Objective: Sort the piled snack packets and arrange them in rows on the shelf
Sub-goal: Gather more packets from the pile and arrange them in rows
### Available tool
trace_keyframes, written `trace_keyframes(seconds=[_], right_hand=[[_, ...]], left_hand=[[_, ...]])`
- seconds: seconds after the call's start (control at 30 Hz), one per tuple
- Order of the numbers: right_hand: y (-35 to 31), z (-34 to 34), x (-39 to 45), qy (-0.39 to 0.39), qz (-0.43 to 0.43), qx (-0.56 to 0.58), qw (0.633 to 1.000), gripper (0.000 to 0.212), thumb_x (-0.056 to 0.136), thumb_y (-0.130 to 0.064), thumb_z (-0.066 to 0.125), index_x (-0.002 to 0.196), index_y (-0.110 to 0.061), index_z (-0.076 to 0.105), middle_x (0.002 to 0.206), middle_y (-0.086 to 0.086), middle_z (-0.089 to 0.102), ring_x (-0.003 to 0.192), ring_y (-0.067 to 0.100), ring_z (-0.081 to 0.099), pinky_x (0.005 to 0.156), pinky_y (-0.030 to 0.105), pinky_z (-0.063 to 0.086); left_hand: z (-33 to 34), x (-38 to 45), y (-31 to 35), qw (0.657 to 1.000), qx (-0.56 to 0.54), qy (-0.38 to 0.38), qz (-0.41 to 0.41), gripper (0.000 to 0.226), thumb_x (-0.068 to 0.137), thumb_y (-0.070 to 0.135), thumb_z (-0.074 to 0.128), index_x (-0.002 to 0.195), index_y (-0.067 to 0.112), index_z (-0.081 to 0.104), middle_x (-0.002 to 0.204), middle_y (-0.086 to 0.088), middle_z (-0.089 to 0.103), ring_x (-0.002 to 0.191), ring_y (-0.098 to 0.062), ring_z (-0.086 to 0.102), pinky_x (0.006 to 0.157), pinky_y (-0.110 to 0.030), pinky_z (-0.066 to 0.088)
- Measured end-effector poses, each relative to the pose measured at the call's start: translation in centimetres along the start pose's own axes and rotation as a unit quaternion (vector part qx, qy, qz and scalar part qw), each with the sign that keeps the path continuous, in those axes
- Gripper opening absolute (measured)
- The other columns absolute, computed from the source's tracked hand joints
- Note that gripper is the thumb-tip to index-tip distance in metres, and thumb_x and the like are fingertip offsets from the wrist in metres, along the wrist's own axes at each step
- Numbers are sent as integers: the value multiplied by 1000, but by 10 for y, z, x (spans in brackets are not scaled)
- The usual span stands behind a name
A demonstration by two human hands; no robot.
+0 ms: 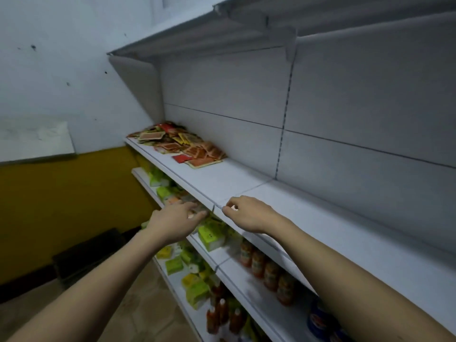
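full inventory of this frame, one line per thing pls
snack packets: one loose pile, red, orange and yellow, far left end of the shelf
shelf: one, white, mostly bare
green packs: several, green and yellow, lower shelves
bottles: several, orange-red, lower shelves at right
board: one, white, against the left wall
left hand: fingers straight, below the shelf edge
right hand: fingers curled at the shelf's front edge; grip unclear

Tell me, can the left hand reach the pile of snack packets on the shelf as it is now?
Probably yes. The left hand is near the shelf front edge, and bare shelf lies between it and the pile of snack packets; the arm must stretch further.
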State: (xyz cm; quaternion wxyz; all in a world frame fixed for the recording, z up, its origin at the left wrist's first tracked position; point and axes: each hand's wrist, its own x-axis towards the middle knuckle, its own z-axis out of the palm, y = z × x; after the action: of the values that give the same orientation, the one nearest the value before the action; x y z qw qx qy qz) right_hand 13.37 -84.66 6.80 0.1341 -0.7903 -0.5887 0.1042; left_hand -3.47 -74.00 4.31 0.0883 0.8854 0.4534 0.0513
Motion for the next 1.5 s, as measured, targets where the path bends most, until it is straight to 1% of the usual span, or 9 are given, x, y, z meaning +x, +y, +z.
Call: trace_keyframes(seconds=[0.2,0.4,0.63,0.87,1.03,1.17,1.33,1.4,1.5], right_hand=[[-52,10,115,4,-47,-4,999,48,98,-53,40,131,-22,57,137,3,57,119,23,55,96,42,47],[-82,40,251,16,-67,23,997,44,98,-50,43,131,-23,56,135,2,57,117,22,55,96,43,48],[-136,58,438,-10,-99,64,993,44,101,-42,47,136,-16,53,135,8,56,114,24,57,92,40,50],[-208,52,585,-3,-131,61,989,42,100,-42,49,134,-18,53,135,7,56,115,23,57,94,43,50],[-245,72,678,-7,-122,49,991,39,98,-44,51,129,-20,57,131,5,59,114,21,58,93,42,51],[-268,87,761,6,-85,37,996,38,97,-40,52,127,-18,60,127,4,62,110,22,59,92,41,51],[-304,105,859,12,-33,62,997,25,96,-34,54,108,-17,66,103,1,67,94,20,61,74,33,49],[-316,108,891,19,-22,78,997,23,95,-36,55,106,-19,67,97,-2,68,90,17,63,77,35,52],[-320,100,923,35,5,72,997,24,97,-38,52,108,-22,66,101,-4,68,88,17,65,81,40,55]], left_hand=[[-35,68,-85,999,3,18,-28,61,96,72,31,141,36,50,146,-2,51,133,-27,47,103,-48,44],[-51,174,-164,996,-33,56,-56,54,94,71,35,132,38,57,143,2,54,129,-22,51,103,-47,46],[-64,315,-252,997,-15,33,-71,52,96,67,38,136,37,54,149,0,50,136,-22,45,107,-45,43],[-110,433,-346,995,-6,71,-65,50,97,64,40,136,36,55,140,0,55,129,-23,49,102,-46,46],[-115,519,-419,997,-21,72,-37,47,97,59,44,137,36,53,141,1,54,130,-23,48,101,-43,45],[-118,599,-480,995,-63,78,20,46,97,56,48,136,34,55,143,0,54,129,-21,51,102,-43,47],[-119,686,-546,987,-116,60,94,41,97,49,51,134,32,57,143,5,55,126,-17,54,100,-40,49],[-124,719,-566,982,-135,51,123,37,97,47,52,130,32,60,137,7,59,123,-15,55,98,-40,50],[-129,765,-581,971,-185,48,140,32,97,43,52,126,30,62,125,7,63,108,-15,62,92,-42,52]])
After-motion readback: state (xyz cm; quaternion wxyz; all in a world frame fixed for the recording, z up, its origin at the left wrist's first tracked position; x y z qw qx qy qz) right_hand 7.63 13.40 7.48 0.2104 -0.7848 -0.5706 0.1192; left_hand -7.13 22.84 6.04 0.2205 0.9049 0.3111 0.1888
